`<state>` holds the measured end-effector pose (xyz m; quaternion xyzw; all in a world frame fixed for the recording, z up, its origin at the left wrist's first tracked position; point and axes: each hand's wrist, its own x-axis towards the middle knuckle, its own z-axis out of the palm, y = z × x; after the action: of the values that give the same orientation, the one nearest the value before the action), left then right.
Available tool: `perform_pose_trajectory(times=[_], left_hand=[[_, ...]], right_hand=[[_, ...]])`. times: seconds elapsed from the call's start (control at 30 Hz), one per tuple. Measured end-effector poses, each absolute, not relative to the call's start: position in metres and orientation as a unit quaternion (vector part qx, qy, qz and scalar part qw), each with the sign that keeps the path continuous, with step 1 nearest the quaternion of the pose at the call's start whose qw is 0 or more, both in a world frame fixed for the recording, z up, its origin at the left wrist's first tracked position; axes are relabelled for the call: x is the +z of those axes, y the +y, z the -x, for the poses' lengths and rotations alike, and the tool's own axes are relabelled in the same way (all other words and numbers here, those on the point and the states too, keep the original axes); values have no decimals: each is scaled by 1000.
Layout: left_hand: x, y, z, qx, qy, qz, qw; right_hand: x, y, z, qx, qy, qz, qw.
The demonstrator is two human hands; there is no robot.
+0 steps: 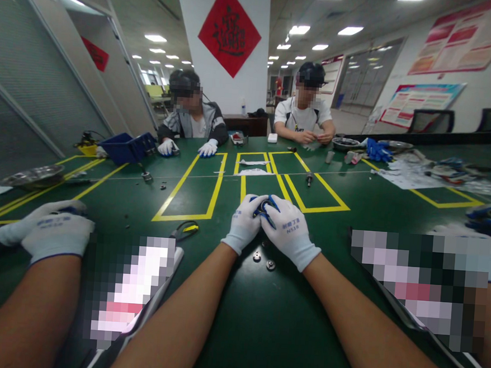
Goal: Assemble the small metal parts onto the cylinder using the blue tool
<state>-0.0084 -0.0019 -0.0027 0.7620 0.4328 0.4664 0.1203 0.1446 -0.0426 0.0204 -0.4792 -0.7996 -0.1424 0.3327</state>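
Note:
Both of my hands wear white gloves with blue fingertips and meet above the green table. Between them is a small dark ring-shaped part, partly covered by the fingers. My left hand grips its left side, and my right hand curls round the right side. Just below the hands, two small round metal pieces lie on the table.
Gloved hands of neighbours work at the left and right. Two people sit opposite. Tablets flank my forearms. A blue bin stands back left; a metal part lies beyond my hands, and papers lie back right.

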Motion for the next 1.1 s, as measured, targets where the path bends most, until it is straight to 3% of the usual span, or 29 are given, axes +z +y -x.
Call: perform_pose_trajectory(times=[1.1], left_hand=[[-3,-2,6,458,434,-761,148]], right_hand=[[19,-42,-144,-137,-794,473,355]])
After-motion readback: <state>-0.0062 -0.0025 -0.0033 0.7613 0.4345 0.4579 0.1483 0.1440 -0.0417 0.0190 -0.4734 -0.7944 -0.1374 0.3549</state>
